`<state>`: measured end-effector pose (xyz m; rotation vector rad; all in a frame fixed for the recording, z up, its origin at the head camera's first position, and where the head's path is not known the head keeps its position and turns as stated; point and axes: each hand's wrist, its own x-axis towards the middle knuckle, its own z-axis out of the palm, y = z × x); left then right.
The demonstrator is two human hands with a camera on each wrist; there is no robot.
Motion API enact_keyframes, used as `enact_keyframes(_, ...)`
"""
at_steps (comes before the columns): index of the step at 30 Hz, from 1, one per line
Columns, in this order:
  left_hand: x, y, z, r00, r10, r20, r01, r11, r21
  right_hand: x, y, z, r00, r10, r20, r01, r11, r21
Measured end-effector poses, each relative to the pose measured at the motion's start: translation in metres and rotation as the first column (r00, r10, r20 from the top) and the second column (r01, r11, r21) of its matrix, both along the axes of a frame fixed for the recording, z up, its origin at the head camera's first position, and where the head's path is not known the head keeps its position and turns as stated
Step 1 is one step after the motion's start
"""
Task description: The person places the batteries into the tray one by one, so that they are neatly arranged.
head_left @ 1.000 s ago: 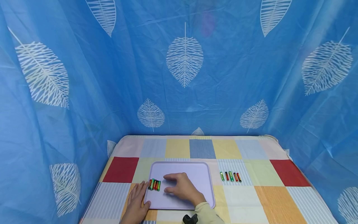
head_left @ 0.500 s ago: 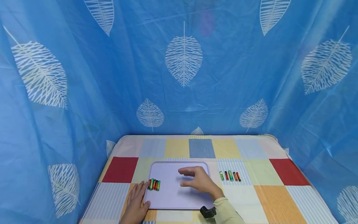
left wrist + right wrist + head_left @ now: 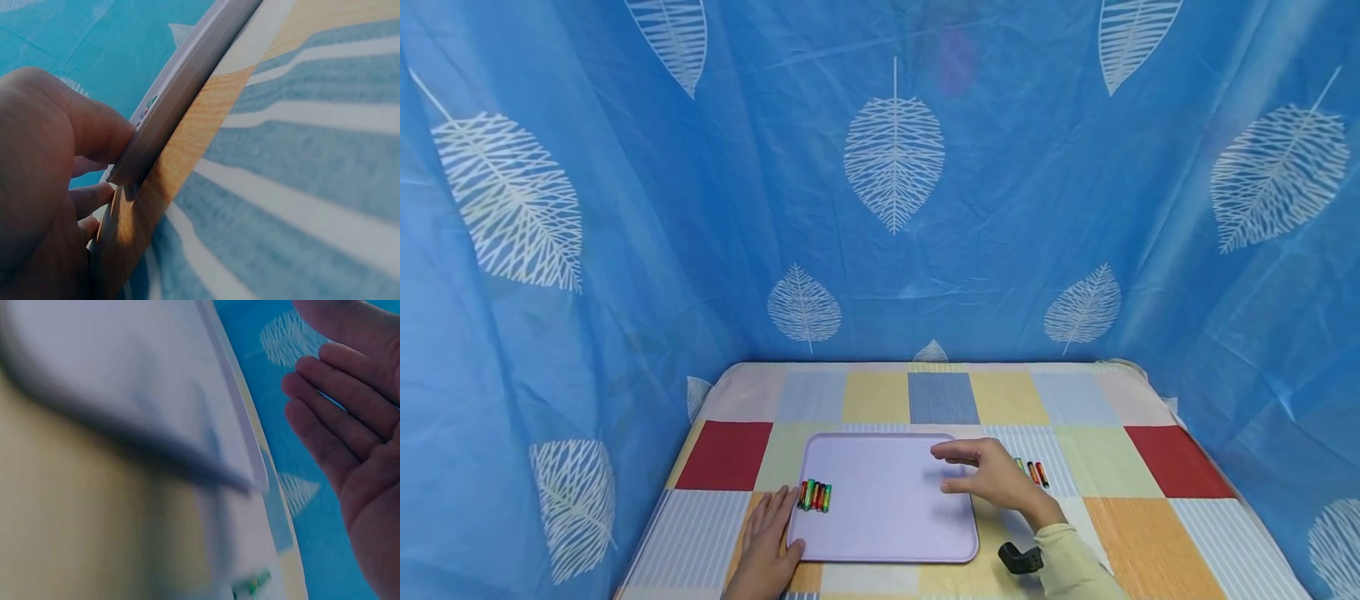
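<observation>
A pale lilac tray (image 3: 887, 533) lies on the patchwork cloth, with several red and green batteries (image 3: 815, 496) in a tight row along its left side. My left hand (image 3: 763, 546) rests at the tray's left edge, fingers extended alongside it. In the left wrist view the thumb (image 3: 103, 128) touches the corner of the rim. Over the tray's right edge hovers my right hand (image 3: 992, 477), fingers and thumb apart, holding nothing. Beyond that hand, more batteries (image 3: 1037, 474) lie on the cloth, partly covered by it. The right wrist view shows a green battery (image 3: 251, 584) near the tray.
The table (image 3: 1150, 542) is spread with a checked patchwork cloth. Blue curtains (image 3: 985, 250) with white leaf prints enclose the back and both sides. A black band with a small device (image 3: 1020, 558) sits at the right wrist.
My right hand has moved rightward, from beside the battery row across the tray to its right edge, now hiding some of the batteries on the cloth. The left hand stays put.
</observation>
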<state>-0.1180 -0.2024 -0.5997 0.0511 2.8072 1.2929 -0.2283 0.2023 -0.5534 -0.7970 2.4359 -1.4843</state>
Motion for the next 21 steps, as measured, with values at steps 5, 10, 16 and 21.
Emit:
enact_keyframes(5, 0.0, 0.0, 0.0, 1.0, -0.003, 0.001, 0.003, 1.0, 0.007, 0.002, 0.033, 0.003, 1.0, -0.03, -0.009, 0.03, 0.999, 0.037)
enact_keyframes(10, 0.001, -0.002, 0.001, 1.0, 0.006, -0.007, -0.006, 1.0, 0.002, 0.006, 0.063, 0.004, 0.997, -0.074, -0.023, 0.076, 0.993, 0.091)
enact_keyframes(16, 0.0, -0.001, 0.002, 1.0, 0.006, 0.003, -0.006, 1.0, 0.008, 0.009, 0.096, 0.005, 0.986, -0.162, 0.029, 0.155, 0.974, 0.168)
enact_keyframes(21, 0.001, 0.0, 0.002, 1.0, 0.007, 0.005, -0.007, 1.0, 0.003, 0.012, 0.119, 0.005, 0.975, -0.221, 0.04, 0.209, 0.957, 0.203)
